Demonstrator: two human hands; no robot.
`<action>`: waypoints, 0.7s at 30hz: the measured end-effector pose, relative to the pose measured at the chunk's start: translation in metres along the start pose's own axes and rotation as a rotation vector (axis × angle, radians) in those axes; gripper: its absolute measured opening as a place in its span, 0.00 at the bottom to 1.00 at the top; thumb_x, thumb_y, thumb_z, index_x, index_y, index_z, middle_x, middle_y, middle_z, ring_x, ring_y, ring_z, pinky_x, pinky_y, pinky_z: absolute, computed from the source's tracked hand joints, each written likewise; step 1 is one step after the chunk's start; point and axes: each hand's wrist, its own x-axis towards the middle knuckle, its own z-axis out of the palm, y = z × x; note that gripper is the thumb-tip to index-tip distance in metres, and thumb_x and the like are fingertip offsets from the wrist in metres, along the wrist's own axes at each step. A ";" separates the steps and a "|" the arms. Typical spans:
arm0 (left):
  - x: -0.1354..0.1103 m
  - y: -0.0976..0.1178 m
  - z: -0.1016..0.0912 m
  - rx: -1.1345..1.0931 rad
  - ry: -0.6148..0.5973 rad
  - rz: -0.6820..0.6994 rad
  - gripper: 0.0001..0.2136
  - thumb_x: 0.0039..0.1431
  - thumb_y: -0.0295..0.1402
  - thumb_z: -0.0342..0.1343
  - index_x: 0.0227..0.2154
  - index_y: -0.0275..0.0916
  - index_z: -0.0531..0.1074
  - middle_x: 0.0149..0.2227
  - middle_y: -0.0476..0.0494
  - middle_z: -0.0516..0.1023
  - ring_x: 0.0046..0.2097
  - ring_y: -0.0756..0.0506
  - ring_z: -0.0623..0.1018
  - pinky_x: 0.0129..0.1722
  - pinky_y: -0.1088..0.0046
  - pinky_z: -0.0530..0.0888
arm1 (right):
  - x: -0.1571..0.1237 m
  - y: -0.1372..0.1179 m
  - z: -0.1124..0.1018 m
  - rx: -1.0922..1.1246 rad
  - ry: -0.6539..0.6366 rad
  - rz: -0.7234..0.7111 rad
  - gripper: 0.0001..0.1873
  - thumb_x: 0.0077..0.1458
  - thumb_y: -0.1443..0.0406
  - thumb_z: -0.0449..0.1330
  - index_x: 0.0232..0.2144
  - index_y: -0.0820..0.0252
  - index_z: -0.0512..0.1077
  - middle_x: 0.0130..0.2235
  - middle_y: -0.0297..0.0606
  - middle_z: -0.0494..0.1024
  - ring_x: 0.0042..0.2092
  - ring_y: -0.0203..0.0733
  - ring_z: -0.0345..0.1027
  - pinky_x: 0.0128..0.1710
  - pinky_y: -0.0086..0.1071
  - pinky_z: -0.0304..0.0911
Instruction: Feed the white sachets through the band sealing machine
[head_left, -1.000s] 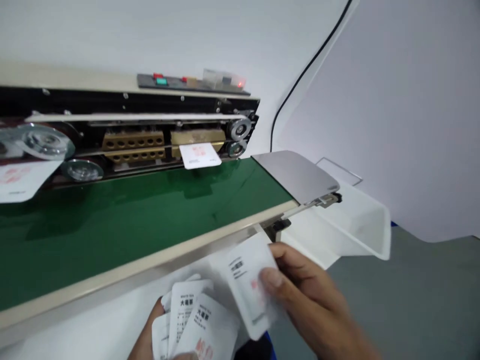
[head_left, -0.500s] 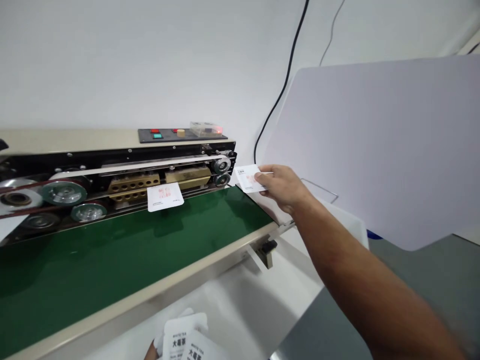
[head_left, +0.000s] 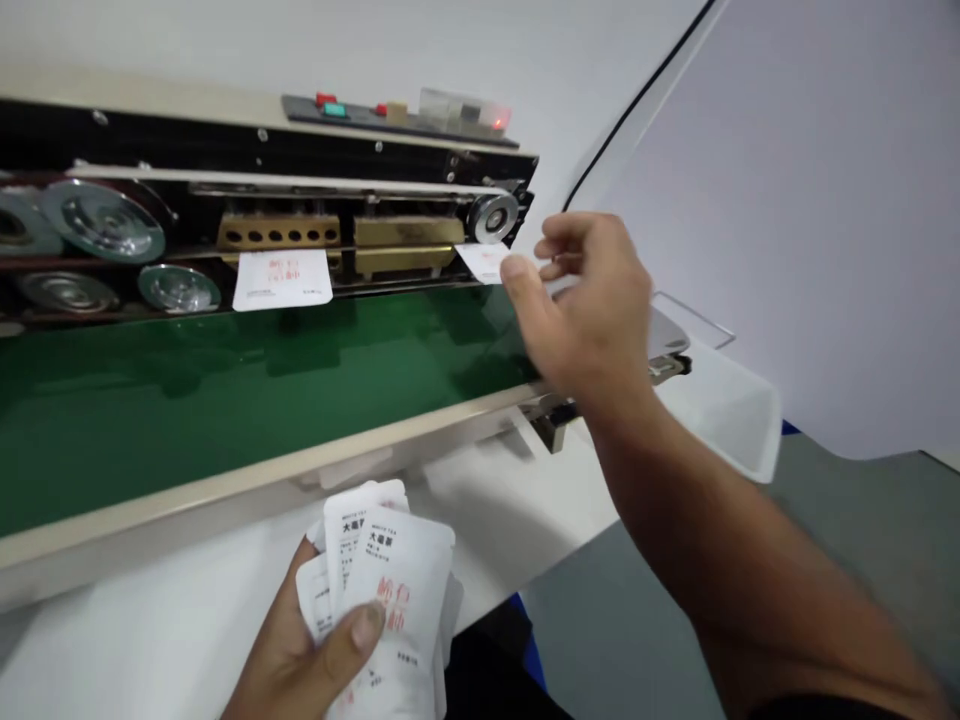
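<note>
A fanned stack of white tea sachets [head_left: 416, 575] with black and red print is gripped in my left hand [head_left: 315, 650], the thumb pressed across the front one. My right hand [head_left: 592, 300] is beside the right end of the band sealing machine [head_left: 409, 232], its thumb and fingers apart. One white sachet [head_left: 480, 262] sits with its top edge in the machine's intake, just left of my right thumb; whether the thumb touches it I cannot tell. Further left, another sachet [head_left: 281, 282] hangs from the sealing band below the brass block.
A green conveyor belt [head_left: 300, 390] runs under the sealing band. Red and green switches [head_left: 330, 106] sit on the machine's top. A white bin [head_left: 727, 410] stands past the belt's right end. A black cable [head_left: 637, 105] crosses the wall.
The sachet from my right hand has entered the intake, and those fingers have parted from it. The earlier sachet has moved left along the band. My left hand with its stack has risen into view.
</note>
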 end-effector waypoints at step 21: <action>0.005 -0.006 -0.005 -0.111 0.122 -0.158 0.34 0.45 0.45 0.70 0.55 0.49 0.64 0.35 0.49 0.86 0.41 0.40 0.83 0.40 0.69 0.79 | -0.155 -0.006 -0.039 1.044 -0.583 0.704 0.24 0.66 0.60 0.61 0.57 0.51 0.54 0.45 0.38 0.70 0.43 0.36 0.69 0.40 0.28 0.69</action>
